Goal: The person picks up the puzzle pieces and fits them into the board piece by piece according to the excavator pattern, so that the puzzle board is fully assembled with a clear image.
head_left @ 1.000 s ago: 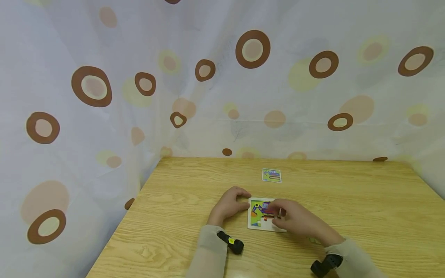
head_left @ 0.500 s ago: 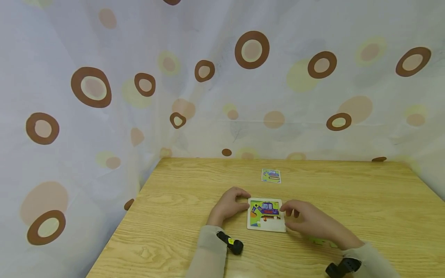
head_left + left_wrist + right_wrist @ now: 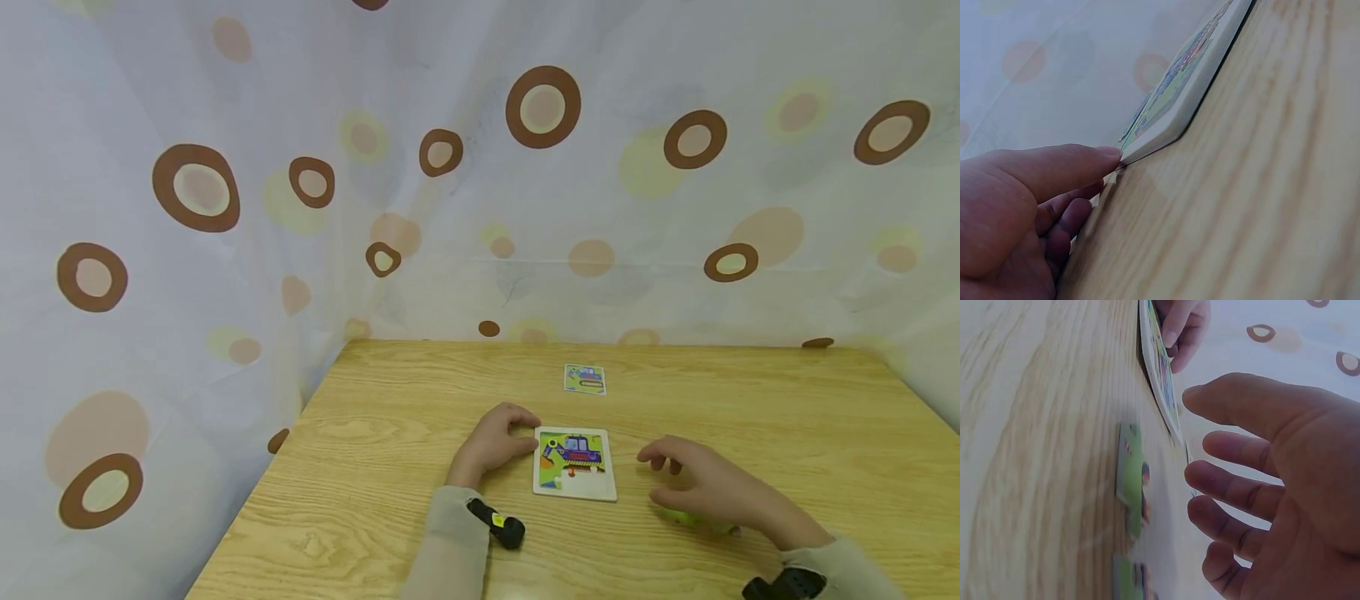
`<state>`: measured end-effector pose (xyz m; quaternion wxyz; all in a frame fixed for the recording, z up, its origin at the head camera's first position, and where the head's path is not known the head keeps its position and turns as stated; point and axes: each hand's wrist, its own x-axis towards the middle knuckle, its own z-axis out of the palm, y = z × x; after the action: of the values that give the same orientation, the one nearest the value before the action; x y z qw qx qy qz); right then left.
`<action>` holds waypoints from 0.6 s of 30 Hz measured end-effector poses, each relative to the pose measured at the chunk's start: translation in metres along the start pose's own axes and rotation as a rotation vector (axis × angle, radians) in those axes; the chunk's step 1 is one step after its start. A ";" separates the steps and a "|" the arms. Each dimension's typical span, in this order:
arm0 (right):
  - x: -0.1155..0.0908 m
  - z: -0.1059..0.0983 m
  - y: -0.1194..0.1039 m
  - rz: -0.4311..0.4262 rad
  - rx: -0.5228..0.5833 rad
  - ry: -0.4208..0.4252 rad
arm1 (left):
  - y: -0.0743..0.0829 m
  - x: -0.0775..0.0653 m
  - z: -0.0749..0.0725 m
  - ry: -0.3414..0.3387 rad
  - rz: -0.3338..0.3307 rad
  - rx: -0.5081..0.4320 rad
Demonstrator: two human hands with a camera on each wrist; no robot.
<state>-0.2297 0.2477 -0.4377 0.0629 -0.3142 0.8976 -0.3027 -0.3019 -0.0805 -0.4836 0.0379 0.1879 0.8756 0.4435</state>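
A white-framed jigsaw puzzle board (image 3: 596, 485) lies on the wooden table, showing a purple excavator on green. Its lower right part is bare white. My left hand (image 3: 491, 446) rests at the board's left edge, thumb and forefinger touching the rim, as the thumb (image 3: 1085, 164) shows in the left wrist view. Off to the right of the board, my right hand (image 3: 705, 483) hovers with loosely bent fingers and nothing in them. Below it are green puzzle pieces (image 3: 681, 517), partly hidden by the hand. In the right wrist view one green piece (image 3: 1130, 478) lies near another piece (image 3: 1125, 578).
A small picture card (image 3: 585, 379) with the same excavator lies behind the board. The wooden table (image 3: 420, 392) meets a white curtain (image 3: 465, 208) with brown and yellow circles at the back and left.
My right hand has drawn back from over the board to the right, above the loose puzzle pieces, uncovering the picture. My left hand has stayed at the board's left edge.
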 end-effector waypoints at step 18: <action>-0.024 -0.005 0.026 0.016 0.038 -0.090 | 0.001 0.000 0.001 -0.004 -0.015 0.000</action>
<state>-0.2259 0.2810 -0.4506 0.1117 -0.3191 0.8904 -0.3048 -0.3018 -0.0792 -0.4835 0.0429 0.1822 0.8768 0.4429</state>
